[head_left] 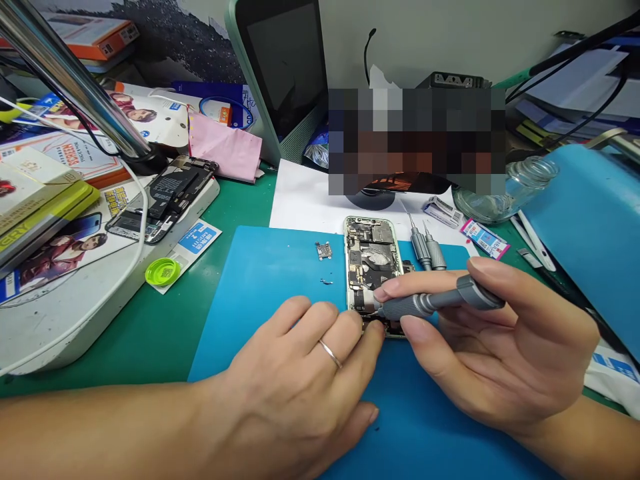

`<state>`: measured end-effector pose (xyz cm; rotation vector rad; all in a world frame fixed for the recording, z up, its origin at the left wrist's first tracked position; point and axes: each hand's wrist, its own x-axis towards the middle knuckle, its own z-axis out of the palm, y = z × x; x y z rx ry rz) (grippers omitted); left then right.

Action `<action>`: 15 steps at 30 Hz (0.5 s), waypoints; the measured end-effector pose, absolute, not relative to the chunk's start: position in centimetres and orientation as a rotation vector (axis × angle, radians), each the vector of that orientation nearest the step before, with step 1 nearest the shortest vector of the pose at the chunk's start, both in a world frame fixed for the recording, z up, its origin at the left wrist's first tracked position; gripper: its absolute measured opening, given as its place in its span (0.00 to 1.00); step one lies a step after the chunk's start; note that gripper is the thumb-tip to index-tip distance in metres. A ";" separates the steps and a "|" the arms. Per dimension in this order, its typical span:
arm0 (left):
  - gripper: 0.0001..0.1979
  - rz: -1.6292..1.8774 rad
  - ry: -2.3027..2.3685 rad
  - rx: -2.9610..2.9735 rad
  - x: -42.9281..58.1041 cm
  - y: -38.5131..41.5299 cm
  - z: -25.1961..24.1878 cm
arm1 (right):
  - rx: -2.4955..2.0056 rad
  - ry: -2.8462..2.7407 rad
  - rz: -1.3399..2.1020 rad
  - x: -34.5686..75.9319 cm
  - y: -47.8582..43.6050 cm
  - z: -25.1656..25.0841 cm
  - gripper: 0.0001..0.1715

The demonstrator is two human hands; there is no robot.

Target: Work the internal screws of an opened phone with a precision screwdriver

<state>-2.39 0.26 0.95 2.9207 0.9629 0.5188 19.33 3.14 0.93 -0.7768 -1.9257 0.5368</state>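
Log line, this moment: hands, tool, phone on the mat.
left hand: at near end of opened phone | right hand: holding gray screwdriver, tip at same end | loose parts: left of phone

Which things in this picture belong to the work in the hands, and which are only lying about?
Belong to the work:
- opened phone, left hand at its lower end
- screwdriver, held in right hand
- blue mat underneath
- probably the small metal plate

Seemingly just lying about:
- glass jar
- green cap
- another opened device
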 end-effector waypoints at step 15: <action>0.30 0.426 0.974 2.917 -2.5 0.4 0.7 | -0.758 -1.935 0.531 19.7 3.2 1.3 0.52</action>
